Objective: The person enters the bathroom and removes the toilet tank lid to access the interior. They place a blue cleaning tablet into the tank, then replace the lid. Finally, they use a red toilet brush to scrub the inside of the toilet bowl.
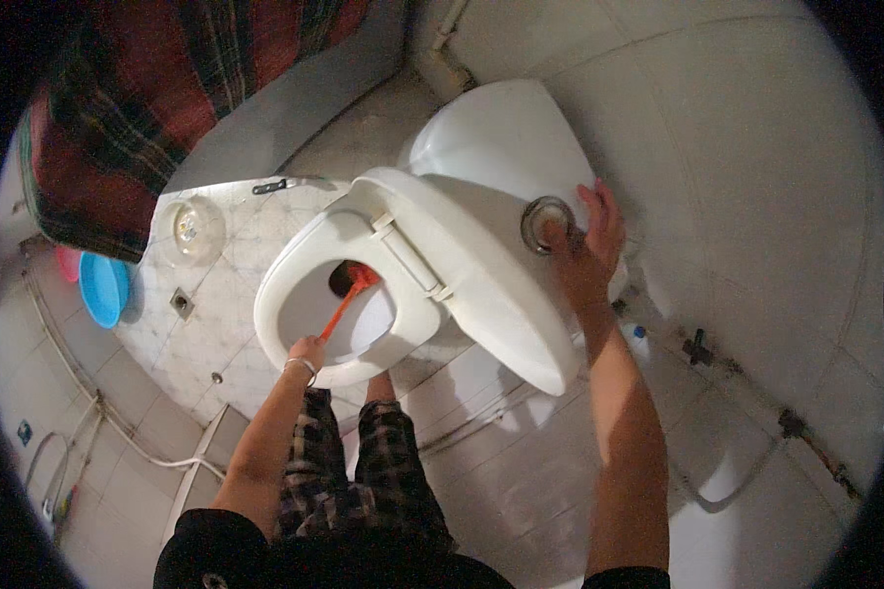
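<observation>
My left hand (308, 353), with a bracelet at the wrist, is closed around the handle of an orange toilet brush (345, 306). The brush's head is down inside the bowl of a white toilet (272, 294), beside the dark drain opening. The toilet's seat is down, and its lid (479, 272) stands raised. My right hand (586, 254) is at the cistern (501, 132), its thumb on a round button or fitting (546, 224) and its other fingers spread. Whether the button is pressed in cannot be told.
A knife-like tool with a black handle (269, 188) lies on the tiled floor beyond the toilet. A clear round container (190, 230), a floor drain (181, 302) and a blue basin (104, 289) are at the left. Striped cloth (132, 110) hangs above. Valves (698, 347) and pipes line the right wall.
</observation>
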Action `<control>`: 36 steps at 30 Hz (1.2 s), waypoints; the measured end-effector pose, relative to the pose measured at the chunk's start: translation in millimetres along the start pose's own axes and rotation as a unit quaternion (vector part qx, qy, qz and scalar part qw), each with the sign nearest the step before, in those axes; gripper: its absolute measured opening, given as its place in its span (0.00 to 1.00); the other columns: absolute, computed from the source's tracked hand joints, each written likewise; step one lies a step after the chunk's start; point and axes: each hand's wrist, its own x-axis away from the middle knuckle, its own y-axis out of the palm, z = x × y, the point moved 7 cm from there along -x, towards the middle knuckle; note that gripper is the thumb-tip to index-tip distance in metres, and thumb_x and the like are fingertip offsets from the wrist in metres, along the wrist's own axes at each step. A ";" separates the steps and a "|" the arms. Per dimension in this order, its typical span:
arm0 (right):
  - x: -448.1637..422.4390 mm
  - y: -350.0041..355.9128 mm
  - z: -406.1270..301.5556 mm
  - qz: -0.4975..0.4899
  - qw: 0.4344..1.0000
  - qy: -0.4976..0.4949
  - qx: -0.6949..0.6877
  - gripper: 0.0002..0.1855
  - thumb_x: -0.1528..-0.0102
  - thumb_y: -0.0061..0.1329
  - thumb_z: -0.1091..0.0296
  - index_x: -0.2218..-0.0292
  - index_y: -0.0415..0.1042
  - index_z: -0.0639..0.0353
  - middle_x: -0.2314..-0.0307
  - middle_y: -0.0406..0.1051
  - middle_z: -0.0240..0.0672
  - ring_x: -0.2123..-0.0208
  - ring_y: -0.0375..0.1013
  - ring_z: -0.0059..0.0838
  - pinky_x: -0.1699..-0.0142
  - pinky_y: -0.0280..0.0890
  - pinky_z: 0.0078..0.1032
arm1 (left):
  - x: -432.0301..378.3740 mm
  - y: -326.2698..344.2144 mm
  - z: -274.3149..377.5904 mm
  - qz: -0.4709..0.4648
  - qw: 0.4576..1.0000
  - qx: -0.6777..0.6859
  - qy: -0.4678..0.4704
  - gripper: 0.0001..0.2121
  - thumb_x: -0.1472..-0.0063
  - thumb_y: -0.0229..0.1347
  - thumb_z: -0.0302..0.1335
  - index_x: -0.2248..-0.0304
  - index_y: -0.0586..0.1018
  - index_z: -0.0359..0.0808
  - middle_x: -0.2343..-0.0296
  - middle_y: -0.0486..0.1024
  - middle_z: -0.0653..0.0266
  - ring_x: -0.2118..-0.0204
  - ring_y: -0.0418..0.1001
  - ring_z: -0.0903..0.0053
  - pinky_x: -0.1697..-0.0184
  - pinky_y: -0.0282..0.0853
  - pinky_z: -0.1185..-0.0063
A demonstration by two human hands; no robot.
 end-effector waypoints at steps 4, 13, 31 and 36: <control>7.3 -1.4 11.8 -0.026 1.000 0.006 0.002 0.36 0.53 0.42 0.38 0.52 0.59 0.55 0.50 0.53 0.45 0.48 0.51 0.45 0.46 0.43 0.42 | 57.4 -57.8 51.7 -0.015 0.998 0.056 -0.012 0.17 0.41 0.35 0.33 0.64 0.73 0.34 0.66 0.71 0.48 0.61 0.69 0.58 0.57 0.64 0.68; -2.5 0.7 4.0 -0.154 0.984 0.073 0.042 0.40 0.52 0.35 0.34 0.45 0.48 0.47 0.45 0.43 0.43 0.45 0.44 0.50 0.44 0.38 0.47 | 70.4 -50.7 28.6 -0.014 0.994 0.046 -0.099 0.17 0.42 0.37 0.35 0.64 0.74 0.33 0.66 0.72 0.49 0.61 0.70 0.58 0.57 0.64 0.68; -4.7 12.0 15.5 -0.163 0.985 0.049 0.015 0.42 0.54 0.38 0.35 0.45 0.47 0.50 0.45 0.40 0.47 0.43 0.40 0.49 0.43 0.38 0.44 | 110.2 -53.2 12.8 -0.001 0.993 0.044 -0.106 0.17 0.41 0.37 0.37 0.65 0.74 0.35 0.69 0.73 0.52 0.63 0.71 0.60 0.60 0.65 0.68; 0.1 9.4 9.1 -0.151 0.987 0.048 0.032 0.40 0.53 0.39 0.38 0.44 0.47 0.48 0.45 0.41 0.46 0.44 0.41 0.49 0.43 0.37 0.45 | 115.2 -50.5 7.8 0.008 0.995 0.039 -0.091 0.17 0.41 0.37 0.37 0.66 0.75 0.37 0.69 0.73 0.53 0.64 0.71 0.60 0.60 0.66 0.67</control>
